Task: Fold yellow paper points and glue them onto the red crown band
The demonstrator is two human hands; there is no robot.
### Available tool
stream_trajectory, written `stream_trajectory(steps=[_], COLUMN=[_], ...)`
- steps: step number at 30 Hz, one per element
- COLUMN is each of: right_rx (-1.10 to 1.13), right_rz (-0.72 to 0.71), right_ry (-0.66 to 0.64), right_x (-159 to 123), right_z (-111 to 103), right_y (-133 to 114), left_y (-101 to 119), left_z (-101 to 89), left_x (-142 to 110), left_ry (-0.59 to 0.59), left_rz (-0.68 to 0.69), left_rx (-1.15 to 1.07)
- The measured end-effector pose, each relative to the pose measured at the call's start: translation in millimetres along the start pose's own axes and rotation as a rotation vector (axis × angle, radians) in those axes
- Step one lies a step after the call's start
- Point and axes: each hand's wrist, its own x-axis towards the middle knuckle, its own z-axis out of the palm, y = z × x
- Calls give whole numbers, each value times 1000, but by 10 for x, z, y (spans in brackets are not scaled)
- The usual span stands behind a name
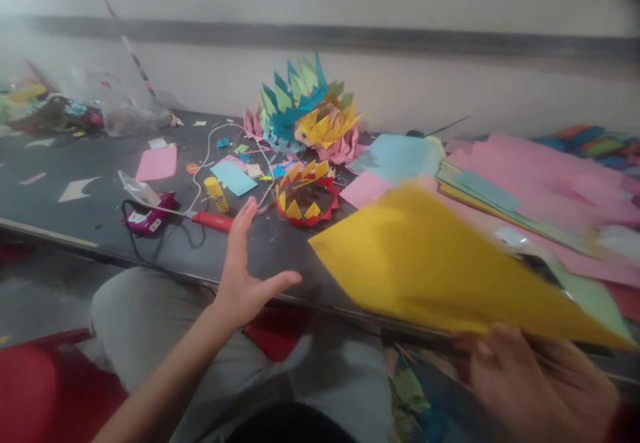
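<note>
A large sheet of yellow paper (425,263) slants across the right side of the head view. My right hand (540,376) grips its lower edge between thumb and fingers, a little blurred. My left hand (245,293) is open and holds nothing, with thumb and fingers spread above the table's front edge. Just beyond it lie a tool with a red handle (213,221) and a yellow glue stick (216,194). A red paper crown with yellow points (307,196) rests on the table between my left hand and the yellow sheet.
Folded paper crowns (305,106) in several colours are piled against the wall. Pink sheets (540,170) cover the right of the dark table (110,230). A purple power strip (150,216) and a white cable lie at left. A red chair (45,390) stands lower left.
</note>
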Motion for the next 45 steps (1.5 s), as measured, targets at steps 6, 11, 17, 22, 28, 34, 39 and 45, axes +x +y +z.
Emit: stream_trajectory(steps=[6, 11, 17, 22, 28, 34, 39, 45], right_rx=[402, 251, 200, 12, -85, -71, -83, -86], right_rz=[296, 381, 231, 140, 69, 29, 43, 65], right_ry=[-68, -248, -405, -419, -382, -404, -409, -388], right_x=[-8, -108, 216, 422, 395, 384, 379, 365], right_z=[192, 186, 123, 272, 413, 352, 321, 326], right_y=[212, 549, 567, 344, 241, 319, 328, 312], left_y=[-76, -31, -68, -115, -98, -99, -101, -106], left_z=[215, 233, 135, 34, -53, -66, -40, -27], left_x=[-123, -177, -162, -184, -197, -186, -192, -219], left_ry=[-234, -99, -144, -240, -219, -238, -243, -235], left_rz=[-666, -827, -839, -820, -847, -812, -835, -878], left_rx=[-764, -737, -461, -367, -327, -313, -330, -337])
